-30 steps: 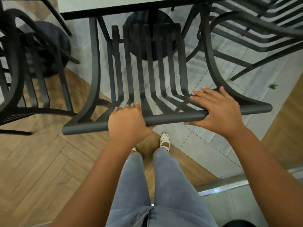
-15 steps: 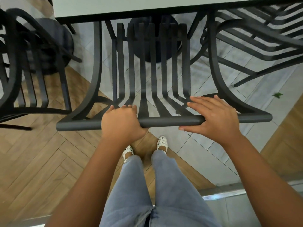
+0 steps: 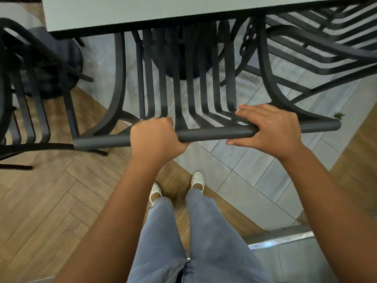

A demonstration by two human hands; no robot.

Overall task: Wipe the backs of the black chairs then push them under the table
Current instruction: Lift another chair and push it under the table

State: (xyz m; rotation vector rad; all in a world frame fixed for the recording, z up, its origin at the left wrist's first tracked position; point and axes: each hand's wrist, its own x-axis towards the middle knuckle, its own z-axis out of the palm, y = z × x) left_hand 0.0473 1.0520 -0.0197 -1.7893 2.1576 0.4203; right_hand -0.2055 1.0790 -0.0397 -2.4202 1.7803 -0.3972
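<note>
Floor (image 3: 47, 201): two surfaces meet on a diagonal, wood-look herringbone planks on the left and lower middle, grey tiles (image 3: 251, 180) on the right and under the furniture. A metal threshold strip (image 3: 285, 237) crosses the lower right.

Table (image 3: 142, 11): pale top with a dark edge, spanning the upper frame. Its round dark pedestal base (image 3: 179, 64) stands on the tiles below it.

Black chair (image 3: 214, 134), centre: slatted metal, seen from above and behind. The front part of the seat lies beneath the table edge; the back and top rail stand clear of it, on the person's side. The top rail runs nearly level across mid-frame, rising a little to the right.

Second black chair (image 3: 24, 88) at far left, partly out of frame. Third black chair (image 3: 326, 48) at upper right, slats angled, partly under the table.

Person: jeans (image 3: 195, 242) and white perforated shoes (image 3: 196, 179), standing on the wood floor just behind the centre chair.

Left hand (image 3: 155, 137): fingers curled over the top rail, fist closed around it left of centre.

Right hand (image 3: 269, 129): laid over the rail right of centre, fingers extended and flat on the slat tops, thumb under the rail; a loose hold, not a fist.

Small green scrap (image 3: 338, 115) on the tiles near the rail's right end.
</note>
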